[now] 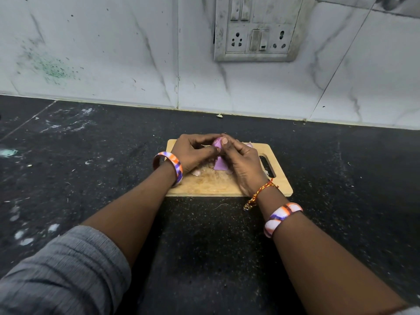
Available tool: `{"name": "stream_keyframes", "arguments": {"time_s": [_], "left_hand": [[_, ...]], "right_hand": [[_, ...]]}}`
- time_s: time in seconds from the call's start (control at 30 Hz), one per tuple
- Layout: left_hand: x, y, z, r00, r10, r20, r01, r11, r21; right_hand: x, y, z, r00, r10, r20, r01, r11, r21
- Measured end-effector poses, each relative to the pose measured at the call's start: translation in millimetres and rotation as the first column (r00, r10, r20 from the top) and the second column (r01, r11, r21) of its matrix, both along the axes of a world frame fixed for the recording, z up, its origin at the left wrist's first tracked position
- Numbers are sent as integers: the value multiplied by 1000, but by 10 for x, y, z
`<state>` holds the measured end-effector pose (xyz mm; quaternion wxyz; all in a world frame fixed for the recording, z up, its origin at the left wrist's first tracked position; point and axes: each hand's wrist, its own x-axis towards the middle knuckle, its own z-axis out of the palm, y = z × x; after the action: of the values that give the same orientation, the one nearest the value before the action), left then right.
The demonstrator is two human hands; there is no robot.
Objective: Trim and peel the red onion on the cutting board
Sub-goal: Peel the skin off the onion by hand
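Note:
The red onion (217,143) is held just above the wooden cutting board (213,185), mostly hidden between both hands. My left hand (193,153) grips it from the left with curled fingers. My right hand (242,162) holds it from the right, thumb pressed on its top. A purple strip of onion skin (220,165) hangs down from the onion between my hands. Pale peel scraps (196,172) lie on the board under my left hand. No knife is visible.
The board lies on a black speckled counter (91,178) with crumbs and pale smears at the left. A marble-tiled wall (113,53) rises close behind, carrying a grimy socket panel (256,30). The board's handle slot (268,167) faces right.

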<state>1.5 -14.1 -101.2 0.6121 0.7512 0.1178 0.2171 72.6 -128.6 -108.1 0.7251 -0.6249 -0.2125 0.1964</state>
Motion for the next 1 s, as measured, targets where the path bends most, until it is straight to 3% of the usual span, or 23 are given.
{"name": "stream_keyframes", "arguments": {"time_s": [0.77, 1.0], "left_hand": [[-19, 4, 4, 993, 88, -76, -85, 995, 44], [-3, -14, -1, 980, 190, -53, -178, 968, 179]], "right_hand": [[5, 36, -61, 984, -16, 176, 35, 994, -103], [9, 39, -101, 976, -11, 217, 42, 989, -141]]}}
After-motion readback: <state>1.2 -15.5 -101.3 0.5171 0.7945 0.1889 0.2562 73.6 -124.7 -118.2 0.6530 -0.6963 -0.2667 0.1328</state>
